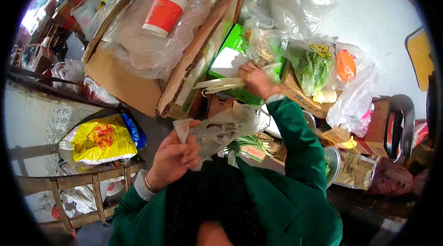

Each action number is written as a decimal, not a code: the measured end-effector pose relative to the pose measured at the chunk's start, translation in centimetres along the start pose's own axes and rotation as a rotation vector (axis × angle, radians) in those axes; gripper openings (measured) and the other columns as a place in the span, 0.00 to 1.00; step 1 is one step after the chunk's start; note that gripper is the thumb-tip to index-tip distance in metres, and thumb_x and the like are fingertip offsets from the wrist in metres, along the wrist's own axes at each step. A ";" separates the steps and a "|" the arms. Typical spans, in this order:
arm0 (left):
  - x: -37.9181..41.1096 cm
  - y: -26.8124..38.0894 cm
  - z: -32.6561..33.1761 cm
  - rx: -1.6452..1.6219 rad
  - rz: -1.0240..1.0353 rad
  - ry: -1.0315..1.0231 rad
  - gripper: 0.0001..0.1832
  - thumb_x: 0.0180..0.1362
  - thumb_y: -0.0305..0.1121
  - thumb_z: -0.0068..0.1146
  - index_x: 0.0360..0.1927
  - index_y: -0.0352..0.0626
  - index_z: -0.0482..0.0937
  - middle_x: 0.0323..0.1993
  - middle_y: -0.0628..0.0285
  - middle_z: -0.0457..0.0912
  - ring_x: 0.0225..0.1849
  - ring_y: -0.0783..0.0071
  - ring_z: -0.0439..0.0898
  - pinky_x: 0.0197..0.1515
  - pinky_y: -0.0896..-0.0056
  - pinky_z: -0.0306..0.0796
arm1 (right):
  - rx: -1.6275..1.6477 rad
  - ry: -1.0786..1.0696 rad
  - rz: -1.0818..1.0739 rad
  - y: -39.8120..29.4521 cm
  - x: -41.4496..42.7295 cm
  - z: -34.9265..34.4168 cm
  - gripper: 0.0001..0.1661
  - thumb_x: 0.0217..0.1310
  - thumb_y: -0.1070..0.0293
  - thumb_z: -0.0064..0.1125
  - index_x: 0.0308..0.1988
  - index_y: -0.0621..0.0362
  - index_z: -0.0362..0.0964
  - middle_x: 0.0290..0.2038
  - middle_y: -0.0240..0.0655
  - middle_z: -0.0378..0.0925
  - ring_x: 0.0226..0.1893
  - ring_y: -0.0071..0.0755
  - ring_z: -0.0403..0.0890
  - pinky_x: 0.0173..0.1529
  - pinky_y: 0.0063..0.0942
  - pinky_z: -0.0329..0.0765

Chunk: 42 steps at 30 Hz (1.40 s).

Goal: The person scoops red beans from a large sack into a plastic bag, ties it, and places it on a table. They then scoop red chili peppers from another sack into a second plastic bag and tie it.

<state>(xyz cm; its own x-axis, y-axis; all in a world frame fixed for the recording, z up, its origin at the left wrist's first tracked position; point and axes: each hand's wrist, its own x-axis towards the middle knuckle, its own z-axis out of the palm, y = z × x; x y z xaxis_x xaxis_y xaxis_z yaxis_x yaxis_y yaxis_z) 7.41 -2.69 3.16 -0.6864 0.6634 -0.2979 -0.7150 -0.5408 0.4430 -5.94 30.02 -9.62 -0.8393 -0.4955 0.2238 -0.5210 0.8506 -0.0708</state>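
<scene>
My left hand [176, 157] grips the gathered end of a crumpled clear plastic bag [225, 126], which hangs across in front of my chest. Farther forward and to the right, my right hand [258, 80] is closed on a bundle of pale, thin strips [223, 85], whose material I cannot tell. Under and beyond that hand lies a green box [233, 38] with a white panel on it. Close by is a clear bag with brownish contents [261, 47]. A red and white paper cup [164, 13] lies tilted on plastic film in a cardboard box at the upper left.
The cardboard box wall [204, 47] rises left of my right hand. To the right are a bag of leafy greens [311, 69], an orange round item [345, 65] and a metal bowl [332, 166]. Green onions [254, 144] lie below. A yellow sack [104, 140] is at left.
</scene>
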 end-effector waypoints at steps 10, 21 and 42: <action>-1.0 -0.1 -0.4 0.001 0.050 0.022 0.33 0.53 0.25 0.47 0.64 0.44 0.54 0.22 0.66 0.60 0.20 0.80 0.58 0.24 0.76 0.56 | 0.087 0.043 0.014 1.0 -0.3 -1.3 0.17 0.38 0.84 0.49 0.36 0.62 0.65 0.33 0.50 0.72 0.36 0.56 0.75 0.40 0.42 0.74; -0.5 -0.8 0.3 0.060 -0.005 0.027 0.39 0.53 0.27 0.48 0.68 0.55 0.46 0.24 0.66 0.62 0.19 0.80 0.58 0.19 0.79 0.54 | 1.596 0.401 -0.005 -7.9 -5.4 -9.7 0.16 0.45 0.67 0.64 0.32 0.53 0.64 0.32 0.38 0.69 0.32 0.34 0.72 0.37 0.32 0.72; -0.4 -0.5 -0.6 0.143 0.000 0.066 0.37 0.52 0.23 0.45 0.67 0.52 0.49 0.22 0.67 0.61 0.18 0.80 0.59 0.21 0.77 0.58 | 0.508 -0.482 0.020 -12.0 -9.2 8.7 0.30 0.44 0.64 0.62 0.50 0.57 0.67 0.42 0.44 0.75 0.44 0.50 0.75 0.50 0.40 0.71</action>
<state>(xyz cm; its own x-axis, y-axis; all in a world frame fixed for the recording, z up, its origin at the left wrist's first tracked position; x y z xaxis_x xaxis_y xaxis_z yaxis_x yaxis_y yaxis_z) 7.97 -2.94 2.53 -0.6973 0.6252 -0.3506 -0.6919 -0.4590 0.5573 6.68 22.87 -19.33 -0.7636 -0.6032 -0.2305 -0.4141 0.7313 -0.5420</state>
